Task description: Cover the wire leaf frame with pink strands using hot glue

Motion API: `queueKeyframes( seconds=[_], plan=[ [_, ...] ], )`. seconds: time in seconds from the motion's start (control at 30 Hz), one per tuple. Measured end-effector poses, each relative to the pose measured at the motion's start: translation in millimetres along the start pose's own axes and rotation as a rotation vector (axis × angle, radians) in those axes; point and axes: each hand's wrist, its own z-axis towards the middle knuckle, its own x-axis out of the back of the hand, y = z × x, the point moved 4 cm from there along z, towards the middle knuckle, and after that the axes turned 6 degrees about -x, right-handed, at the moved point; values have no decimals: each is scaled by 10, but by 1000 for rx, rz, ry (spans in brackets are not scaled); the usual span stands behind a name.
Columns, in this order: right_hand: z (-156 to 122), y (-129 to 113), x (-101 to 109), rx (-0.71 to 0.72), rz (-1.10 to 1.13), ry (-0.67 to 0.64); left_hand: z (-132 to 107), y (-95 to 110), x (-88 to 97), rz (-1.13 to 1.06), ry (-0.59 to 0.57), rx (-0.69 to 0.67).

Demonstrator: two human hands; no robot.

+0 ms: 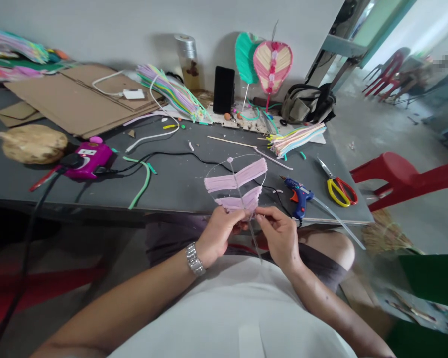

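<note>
Both hands hold a heart-shaped wire fan frame (236, 180) near its lower end, at the table's front edge. Two bands of pink pipe cleaners cross the frame, with bare gaps above and between them. A thin stem runs down its middle and out below my hands. My left hand (224, 228), a metal watch at its wrist, is closed with the thumb on the lower pink band. My right hand (280, 233) pinches the frame's lower right side with thumb and forefinger. A blue glue gun (300, 196) lies right of the frame, beside scissors (339, 186) with yellow and red handles.
Pipe cleaner bundles (296, 140) lie on the grey table (179, 181). A black phone (224, 90) and two finished fans (272, 67) stand at the wall. A purple power socket (91, 159), cables and cardboard (78, 99) are left. A red stool (392, 169) stands right.
</note>
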Motion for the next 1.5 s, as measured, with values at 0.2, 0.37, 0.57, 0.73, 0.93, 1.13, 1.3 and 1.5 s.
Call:
queueKeyframes(
  seconds=[0.2, 0.37, 0.57, 0.73, 0.93, 1.13, 1.3, 1.5],
  plan=[
    [46, -35, -25, -115, 173, -38, 17, -13, -8, 18, 57, 17],
    [53, -25, -29, -150, 211, -31, 26, -50, -45, -25, 82, 89],
    [56, 8, -3, -189, 225, -35, 16, -72, -102, -86, 87, 161],
    [96, 15, -10, -264, 289, -46, 23, -88, -85, -74, 82, 108],
    [129, 10, -93, -362, 351, -143, 19, -136, 48, -33, 105, 54],
    [95, 41, -135, -408, 396, -197, -32, -122, 91, -40, 104, 53],
    [38, 43, -125, -374, 353, -221, -43, -118, 84, -69, 134, 79],
    [-16, 48, -101, -231, 254, -182, -13, -134, 73, -86, 147, 89]
  ],
)
